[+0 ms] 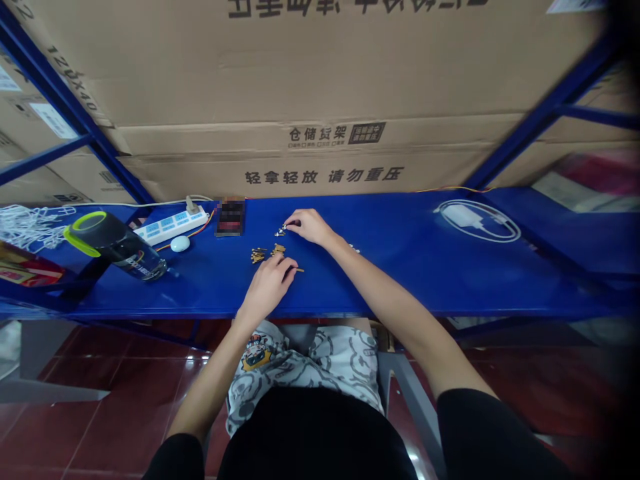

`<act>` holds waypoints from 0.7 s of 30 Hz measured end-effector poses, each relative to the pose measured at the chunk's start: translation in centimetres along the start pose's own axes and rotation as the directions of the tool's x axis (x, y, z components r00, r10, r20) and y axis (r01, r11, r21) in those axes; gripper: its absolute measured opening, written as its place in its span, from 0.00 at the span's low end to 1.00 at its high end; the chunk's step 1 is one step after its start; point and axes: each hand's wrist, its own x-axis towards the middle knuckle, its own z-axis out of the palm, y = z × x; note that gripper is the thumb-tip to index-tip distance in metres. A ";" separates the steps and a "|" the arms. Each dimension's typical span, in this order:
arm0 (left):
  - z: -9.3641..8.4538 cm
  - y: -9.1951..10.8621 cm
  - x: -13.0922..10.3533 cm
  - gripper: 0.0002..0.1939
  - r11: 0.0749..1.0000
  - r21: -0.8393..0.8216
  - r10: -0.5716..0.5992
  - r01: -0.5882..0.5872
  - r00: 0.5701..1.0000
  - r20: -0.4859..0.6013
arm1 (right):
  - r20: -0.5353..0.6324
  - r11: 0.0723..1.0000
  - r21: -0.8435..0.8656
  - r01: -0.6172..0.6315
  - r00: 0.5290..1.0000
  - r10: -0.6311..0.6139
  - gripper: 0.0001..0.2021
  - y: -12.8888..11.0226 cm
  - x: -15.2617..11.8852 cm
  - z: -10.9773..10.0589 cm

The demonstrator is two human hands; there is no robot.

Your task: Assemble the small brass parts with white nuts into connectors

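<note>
My left hand (270,283) is closed over the blue shelf top, with a thin brass-coloured pin (300,270) sticking out by its thumb and fingers. Just beyond its fingertips lie small brass-coloured pieces (257,255), some with long thin shanks. My right hand (311,227) is farther back and pinches at a small cluster of white and silvery bits (279,233). Whatever sits between those fingertips is too small to name. A few more white bits (355,248) show beside my right forearm.
Left of my hands are a dark flat box (230,218), a white power strip (173,227), a white rounded object (180,244) and a bottle with a lime-green loop (120,247). A white charger with coiled cable (463,215) lies right. Large cardboard (320,80) stands behind.
</note>
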 end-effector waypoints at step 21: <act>0.0 -0.2 -0.2 0.05 0.988 -0.146 -0.064 0.057 0.997 -0.049 | -0.357 0.974 -0.013 -0.226 0.911 0.207 0.14 -3.8 -10.4 -9.9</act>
